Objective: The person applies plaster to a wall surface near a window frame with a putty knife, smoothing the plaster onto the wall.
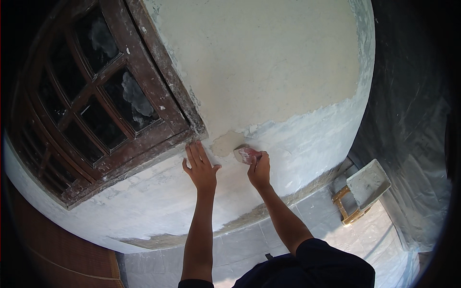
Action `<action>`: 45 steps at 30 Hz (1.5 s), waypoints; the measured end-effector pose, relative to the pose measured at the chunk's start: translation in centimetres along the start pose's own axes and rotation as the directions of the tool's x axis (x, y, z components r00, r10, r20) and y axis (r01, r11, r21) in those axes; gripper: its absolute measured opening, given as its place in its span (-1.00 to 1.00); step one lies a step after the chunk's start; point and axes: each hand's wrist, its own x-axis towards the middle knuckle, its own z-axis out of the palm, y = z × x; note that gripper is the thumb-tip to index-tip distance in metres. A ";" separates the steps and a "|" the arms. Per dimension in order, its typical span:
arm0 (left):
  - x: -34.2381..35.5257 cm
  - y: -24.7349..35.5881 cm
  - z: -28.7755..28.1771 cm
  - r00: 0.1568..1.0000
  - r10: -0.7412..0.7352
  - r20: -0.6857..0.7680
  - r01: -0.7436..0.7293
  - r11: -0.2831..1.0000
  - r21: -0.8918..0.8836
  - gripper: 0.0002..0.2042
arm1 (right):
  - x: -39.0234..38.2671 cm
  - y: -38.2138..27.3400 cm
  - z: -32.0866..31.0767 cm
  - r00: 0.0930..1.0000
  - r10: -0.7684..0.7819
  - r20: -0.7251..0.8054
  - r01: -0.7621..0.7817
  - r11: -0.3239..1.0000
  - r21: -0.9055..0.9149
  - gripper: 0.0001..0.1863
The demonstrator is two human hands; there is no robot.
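Observation:
My right hand (259, 170) grips a scraper (248, 155) with a reddish, plaster-smeared body, its edge against the wall (288, 144). Just left of the tool lies a bare beige patch (224, 144) with ragged edges, where the white coat is gone. My left hand (200, 168) rests on the wall with fingers spread, the fingertips at the lower right corner of the brown window frame (192, 132). Above both hands is a large beige area, bordered below and at the right by whitish coating.
A grey, plaster-crusted tray (369, 185) sits on a small wooden stool (342, 204) at the right. Dark plastic sheeting (413, 158) hangs beyond it. Grey tiles (273, 235) run along the wall's foot. A brown panel (67, 249) stands at the lower left.

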 end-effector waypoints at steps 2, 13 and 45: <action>0.0 -0.1 0.1 1.000 -0.002 0.000 0.002 1.000 0.009 0.19 | 0.6 -0.5 -0.4 0.999 0.037 -0.038 -0.038 0.999 -0.012 -0.71; -0.1 -0.2 0.2 1.000 0.005 -0.006 -0.005 1.000 0.009 0.19 | 1.1 0.8 -1.1 0.995 -0.037 0.088 0.045 0.994 -0.097 -0.71; 0.0 -0.1 0.1 1.000 0.023 -0.014 -0.022 0.999 0.032 0.22 | 1.6 1.2 -2.4 0.990 -0.127 -0.058 0.121 0.989 -0.089 -0.77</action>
